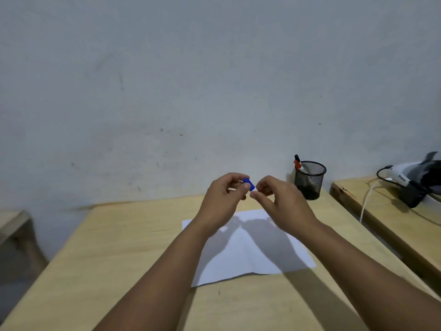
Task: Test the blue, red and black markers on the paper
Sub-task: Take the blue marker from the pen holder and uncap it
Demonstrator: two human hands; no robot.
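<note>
Both hands are raised above the white sheet of paper on the wooden desk. Between them is the blue marker: its blue cap shows at the fingertips of my left hand, and a bit of white barrel runs into the fingers of my right hand. Most of the marker is hidden by the fingers. A red marker and a black marker stick out of the black mesh cup at the desk's far right corner.
A second wooden table stands to the right, carrying a white and grey device with a black cable and a white cable. A low stool or bench sits at the left. A grey wall rises right behind the desk.
</note>
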